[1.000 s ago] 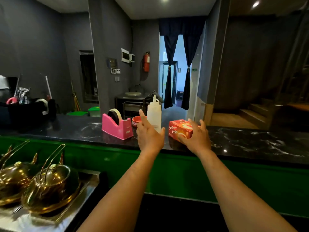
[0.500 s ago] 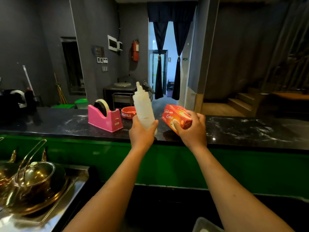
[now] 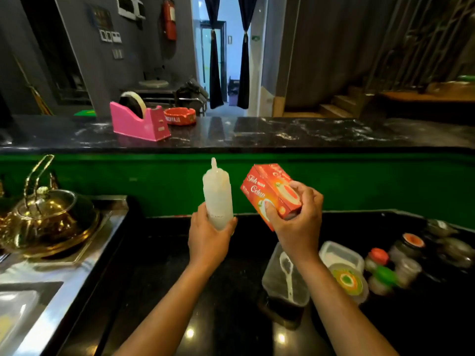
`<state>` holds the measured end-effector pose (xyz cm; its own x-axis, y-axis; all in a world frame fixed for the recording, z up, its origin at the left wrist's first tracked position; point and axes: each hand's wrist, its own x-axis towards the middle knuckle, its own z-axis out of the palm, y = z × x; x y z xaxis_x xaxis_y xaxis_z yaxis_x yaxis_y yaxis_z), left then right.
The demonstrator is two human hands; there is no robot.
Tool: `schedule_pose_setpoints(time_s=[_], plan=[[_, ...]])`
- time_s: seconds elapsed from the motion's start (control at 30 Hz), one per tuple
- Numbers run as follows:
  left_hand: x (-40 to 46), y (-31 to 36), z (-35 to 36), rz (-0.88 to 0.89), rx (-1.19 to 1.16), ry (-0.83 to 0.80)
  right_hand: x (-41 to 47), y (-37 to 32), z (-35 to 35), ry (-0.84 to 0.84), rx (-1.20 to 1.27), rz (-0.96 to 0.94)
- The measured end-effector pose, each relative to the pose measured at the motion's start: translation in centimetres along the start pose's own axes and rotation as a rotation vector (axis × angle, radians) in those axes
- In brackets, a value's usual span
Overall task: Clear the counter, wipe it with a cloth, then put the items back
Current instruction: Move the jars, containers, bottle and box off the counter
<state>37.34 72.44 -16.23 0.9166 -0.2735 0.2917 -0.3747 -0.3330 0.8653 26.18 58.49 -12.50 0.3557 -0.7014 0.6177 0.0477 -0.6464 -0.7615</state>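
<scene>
**Two items off the upper tabletop, two still on it**

Dark marble tabletop [image 3: 282, 134] now carries only the pink tape dispenser [image 3: 138, 123] and red ashtray [image 3: 180, 116]; the left hand [image 3: 208, 240] grips the squeeze bottle [image 3: 218, 196] and the right hand [image 3: 298, 222] clamps the red tea box [image 3: 270, 191], both lifted off since a second ago and lowered over the black lower counter [image 3: 159, 265]; clearing looks half done; bare room lies left of the plastic containers [image 3: 285, 278].

Both forearms are bare to the frame's edge, no sleeves showing; the left hand [image 3: 208, 236] and right hand [image 3: 298, 222] wear nothing.
</scene>
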Motion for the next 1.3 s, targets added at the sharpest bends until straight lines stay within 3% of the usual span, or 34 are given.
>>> schedule_pose_setpoints(time_s=[0.27,0.47,0.67,0.93,1.3], plan=[[-8.2,-5.5,0.2,-0.169,0.183,-0.173,-12.2,2.8,-4.3,-0.21,-0.139,0.145],[-12.5,-7.2,-0.6,-0.275,0.23,-0.183,-18.3,5.2,-6.6,-0.392,-0.175,0.187],[-14.4,-8.0,-0.7,-0.307,0.305,-0.218,-21.8,6.6,-7.5,-0.515,-0.386,0.199],[-11.9,-8.9,2.1,-0.263,0.29,-0.292,-22.1,8.3,-5.7,-0.506,-0.56,0.333],[-9.9,-12.0,2.5,-0.261,0.252,-0.416,-22.4,7.5,-4.0,-0.384,-0.656,0.305]])
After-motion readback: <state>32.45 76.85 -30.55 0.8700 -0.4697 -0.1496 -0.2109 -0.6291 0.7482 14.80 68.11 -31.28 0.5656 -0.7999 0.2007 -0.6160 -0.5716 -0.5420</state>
